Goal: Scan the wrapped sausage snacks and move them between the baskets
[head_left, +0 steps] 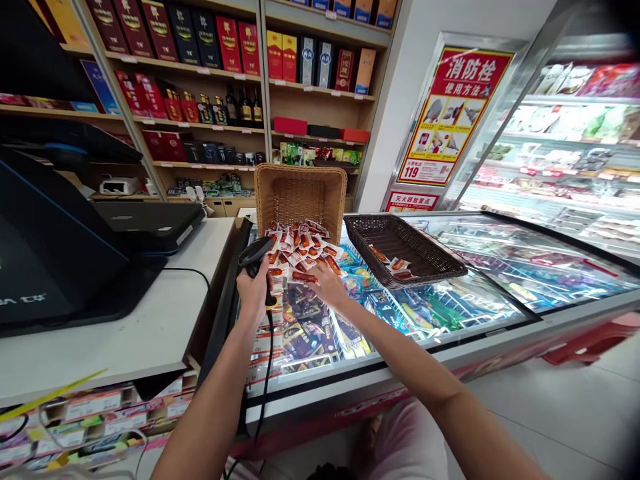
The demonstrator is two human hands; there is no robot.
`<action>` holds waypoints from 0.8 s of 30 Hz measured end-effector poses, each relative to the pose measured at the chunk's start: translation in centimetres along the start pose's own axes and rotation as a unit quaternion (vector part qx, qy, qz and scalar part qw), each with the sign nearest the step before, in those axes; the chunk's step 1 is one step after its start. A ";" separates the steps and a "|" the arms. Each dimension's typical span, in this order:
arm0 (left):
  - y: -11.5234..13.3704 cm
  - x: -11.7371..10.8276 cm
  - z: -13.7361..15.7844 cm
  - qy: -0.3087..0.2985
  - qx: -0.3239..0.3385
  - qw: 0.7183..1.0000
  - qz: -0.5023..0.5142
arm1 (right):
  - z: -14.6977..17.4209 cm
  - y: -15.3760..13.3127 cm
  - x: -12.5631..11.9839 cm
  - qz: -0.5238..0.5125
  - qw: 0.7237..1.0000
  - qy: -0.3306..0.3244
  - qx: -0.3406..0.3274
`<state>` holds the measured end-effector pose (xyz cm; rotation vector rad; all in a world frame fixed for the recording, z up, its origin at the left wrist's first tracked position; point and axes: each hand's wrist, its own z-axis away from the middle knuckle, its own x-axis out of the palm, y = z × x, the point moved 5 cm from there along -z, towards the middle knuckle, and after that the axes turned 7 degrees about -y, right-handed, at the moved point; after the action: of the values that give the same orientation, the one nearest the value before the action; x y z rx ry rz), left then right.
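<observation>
My left hand (251, 292) is wrapped round a black handheld barcode scanner (256, 252), its cable hanging down past the freezer edge. My right hand (327, 285) has its fingers on a small wrapped sausage (303, 276) at the near side of a heap of similar wrapped sausages (295, 243). The fingertips are partly hidden. Behind the heap a tan wicker basket (300, 193) lies tipped, its opening towards me. To the right, a dark brown wicker basket (425, 257) holds a few of the same sausages.
Everything rests on the glass top of a chest freezer (450, 327) with packaged goods inside. At left, a counter (100, 357) carries a black checkout terminal (55, 253). Shelves (200, 70) of boxes and bottles stand behind. A refrigerated display (565, 147) is at right.
</observation>
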<state>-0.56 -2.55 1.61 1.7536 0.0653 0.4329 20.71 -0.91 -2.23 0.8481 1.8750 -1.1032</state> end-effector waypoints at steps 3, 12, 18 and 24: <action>-0.3 0.3 0.1 -0.024 0.001 0.999 -0.039 | 0.9 3.3 -2.2 -0.047 0.990 0.131 0.038; -1.5 4.3 3.4 -0.240 -0.020 0.954 -0.176 | 1.9 5.8 -3.6 -0.089 0.962 0.250 0.062; -1.0 4.4 3.6 -0.256 0.004 0.937 -0.237 | 2.1 4.8 -3.8 -0.089 0.965 0.242 0.057; -0.8 4.6 3.8 -0.254 -0.004 0.940 -0.227 | 2.1 4.7 -4.6 -0.043 0.966 0.241 0.082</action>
<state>5.10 -4.66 1.36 1.7279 0.0951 -0.3580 27.44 -1.65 -0.69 1.2264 2.2549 -1.1944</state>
